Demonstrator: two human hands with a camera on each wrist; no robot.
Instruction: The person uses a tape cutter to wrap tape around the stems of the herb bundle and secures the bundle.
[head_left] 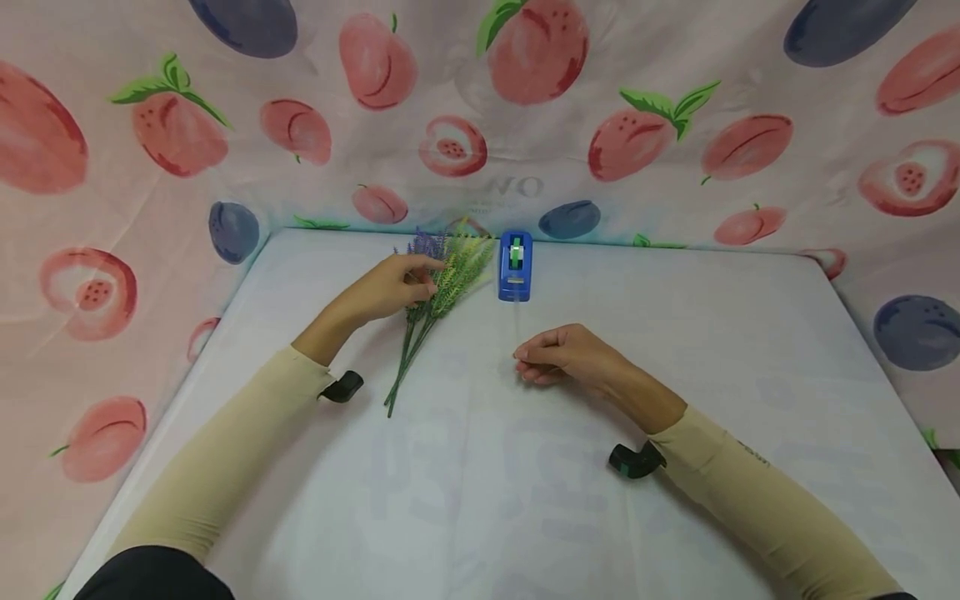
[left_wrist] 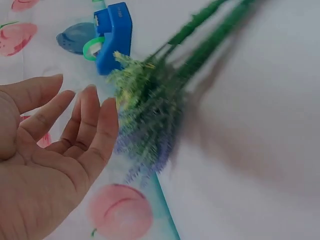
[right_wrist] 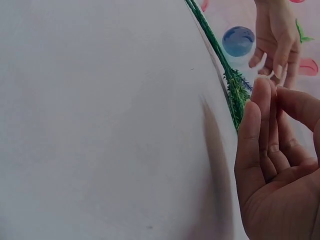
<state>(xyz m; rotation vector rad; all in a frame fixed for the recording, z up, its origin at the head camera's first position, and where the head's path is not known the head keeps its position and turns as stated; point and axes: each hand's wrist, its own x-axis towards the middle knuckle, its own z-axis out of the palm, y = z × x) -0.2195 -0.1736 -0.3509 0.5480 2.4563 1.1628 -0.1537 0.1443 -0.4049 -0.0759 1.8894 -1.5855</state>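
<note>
The right hand (head_left: 573,358) pinches clear tape (head_left: 516,321), best drawn taut from the blue tape dispenser (head_left: 514,291) ahead of it, while the left hand (head_left: 382,290), fingers apart, could brace that dispenser.

White-covered table (head_left: 465,500), faint grey marks across surface. Lavender-like flower sprigs (head_left: 452,287) lying together: purple and yellow-green heads at far edge, green stems slanting toward near side, crossing. Blue tape dispenser (head_left: 514,290) near far edge, just right of flower heads, green-cored roll inside.

Flowers (head_left: 460,277) (on the table (head_left: 480,483)) lie left of the dispenser (head_left: 515,273).
</note>
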